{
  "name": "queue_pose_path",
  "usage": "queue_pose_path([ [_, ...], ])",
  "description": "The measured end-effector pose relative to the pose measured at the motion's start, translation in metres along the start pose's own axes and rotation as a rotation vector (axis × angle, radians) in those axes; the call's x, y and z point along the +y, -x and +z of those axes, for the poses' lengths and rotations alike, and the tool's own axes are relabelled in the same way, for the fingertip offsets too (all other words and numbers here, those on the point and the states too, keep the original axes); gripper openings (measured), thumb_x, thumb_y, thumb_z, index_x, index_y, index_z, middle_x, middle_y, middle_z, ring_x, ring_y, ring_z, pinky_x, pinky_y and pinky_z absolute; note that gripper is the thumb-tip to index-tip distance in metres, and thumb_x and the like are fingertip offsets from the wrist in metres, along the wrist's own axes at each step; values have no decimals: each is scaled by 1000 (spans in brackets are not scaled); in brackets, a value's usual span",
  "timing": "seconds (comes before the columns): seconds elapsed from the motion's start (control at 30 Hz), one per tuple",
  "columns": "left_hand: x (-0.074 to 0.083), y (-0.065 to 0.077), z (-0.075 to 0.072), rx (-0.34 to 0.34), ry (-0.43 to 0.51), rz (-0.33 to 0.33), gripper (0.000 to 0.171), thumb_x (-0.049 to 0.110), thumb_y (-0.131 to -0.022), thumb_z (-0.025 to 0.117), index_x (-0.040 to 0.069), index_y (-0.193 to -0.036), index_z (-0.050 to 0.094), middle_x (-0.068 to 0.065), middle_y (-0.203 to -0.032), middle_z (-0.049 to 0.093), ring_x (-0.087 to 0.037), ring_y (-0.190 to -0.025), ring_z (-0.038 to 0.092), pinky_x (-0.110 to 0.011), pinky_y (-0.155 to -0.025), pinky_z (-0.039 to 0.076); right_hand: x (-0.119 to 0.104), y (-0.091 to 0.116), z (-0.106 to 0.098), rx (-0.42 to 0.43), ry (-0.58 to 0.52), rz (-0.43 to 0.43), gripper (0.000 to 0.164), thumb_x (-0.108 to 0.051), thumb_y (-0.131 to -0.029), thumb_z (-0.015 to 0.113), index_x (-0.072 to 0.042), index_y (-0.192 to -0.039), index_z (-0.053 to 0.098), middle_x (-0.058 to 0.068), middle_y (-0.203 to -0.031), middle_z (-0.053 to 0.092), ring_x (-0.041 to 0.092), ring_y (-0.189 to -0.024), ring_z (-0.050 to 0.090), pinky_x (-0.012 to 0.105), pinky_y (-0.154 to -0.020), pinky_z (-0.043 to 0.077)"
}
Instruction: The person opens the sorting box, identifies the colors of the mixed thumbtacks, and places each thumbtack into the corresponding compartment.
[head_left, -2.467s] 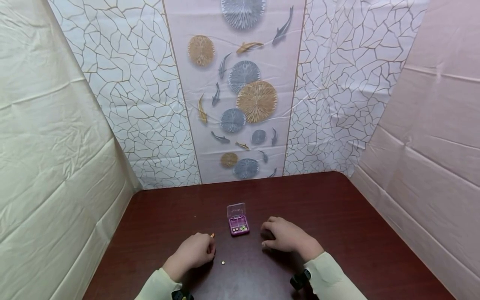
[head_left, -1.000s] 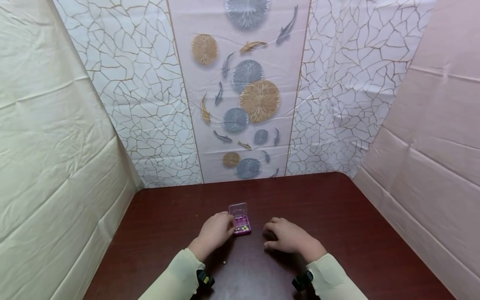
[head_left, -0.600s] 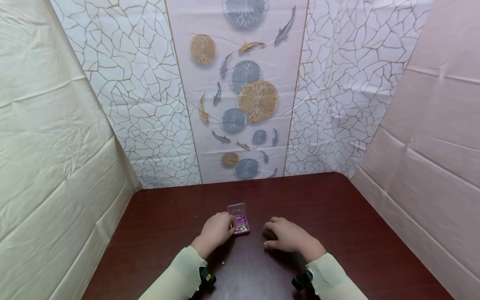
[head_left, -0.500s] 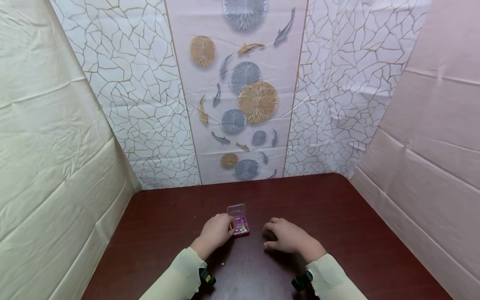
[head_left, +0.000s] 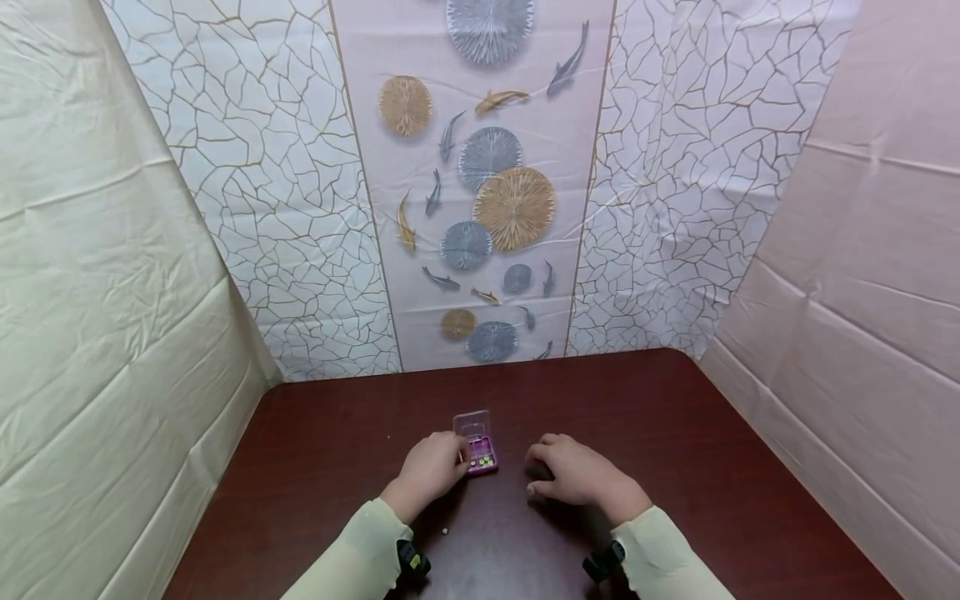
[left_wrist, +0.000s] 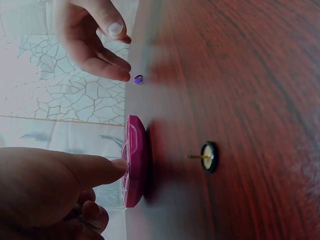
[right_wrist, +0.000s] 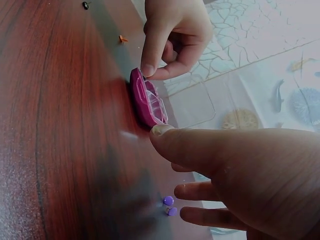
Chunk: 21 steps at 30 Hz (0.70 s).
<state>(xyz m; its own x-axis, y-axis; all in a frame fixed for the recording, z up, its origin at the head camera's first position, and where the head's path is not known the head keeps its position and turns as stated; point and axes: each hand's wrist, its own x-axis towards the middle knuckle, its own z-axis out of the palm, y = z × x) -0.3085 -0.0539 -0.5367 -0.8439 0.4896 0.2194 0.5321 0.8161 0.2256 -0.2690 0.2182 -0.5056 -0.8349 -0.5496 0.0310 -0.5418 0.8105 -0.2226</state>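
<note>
My left hand [head_left: 429,467] is at the left side of a small purple case [right_wrist: 141,102], thumb and forefinger pinching together over its edge. A tiny dark piece shows between those fingertips in the right wrist view, probably a stud earring. Inside the case sit small yellow-green and pale pieces; its clear lid [head_left: 472,423] stands raised. Nearer me lies a stud earring [left_wrist: 210,157] with a black rim and gold post pointing sideways. To the case's right my right hand [head_left: 577,473] rests loosely curled, holding nothing, near two purple studs [right_wrist: 169,200].
An orange piece [right_wrist: 123,39] and a dark one [right_wrist: 86,5] lie on the table beyond the left hand in the right wrist view. The dark red table [head_left: 337,417] reaches back to a patterned cloth [head_left: 285,250]. Pale cloth walls flank both sides.
My left hand has moved right and forward from near the loose stud to the case, then stayed almost still over the last second. The right hand has barely shifted.
</note>
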Motion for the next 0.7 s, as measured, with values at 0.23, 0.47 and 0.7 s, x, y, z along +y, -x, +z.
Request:
queue_pose_path([
  [0.23,1,-1,0,-9,0,-1,23,24,-87,69,26,-67,59,11,-63,55,-7,-54,46,-27,-48,42,-3,-2,-3,78,73,63,49,-51,-85,69,-23,-125,63,5,-127,58,29,-118,46,60,-87,46],
  [0.47,2,-1,-1,-20,-8,-18,21,24,-88,69,26,-69,60,11,-64,55,-8,-54,47,-28,-48,42,-3,-2,-2,71,73,77,51,-49,-85,70,-22,-127,62,6,-128,57,29,-118,46,60,-87,45],
  [0.7,2,-1,-1,-21,-13,-24,20,24,-88,68,26,-69,61,10,-65,56,-8,-54,47,-29,-48,42,-1,-2,-2,62,56,70,50,-48,-85,70,-21,-127,62,7,-128,57,30,-118,47,61,-86,46],
])
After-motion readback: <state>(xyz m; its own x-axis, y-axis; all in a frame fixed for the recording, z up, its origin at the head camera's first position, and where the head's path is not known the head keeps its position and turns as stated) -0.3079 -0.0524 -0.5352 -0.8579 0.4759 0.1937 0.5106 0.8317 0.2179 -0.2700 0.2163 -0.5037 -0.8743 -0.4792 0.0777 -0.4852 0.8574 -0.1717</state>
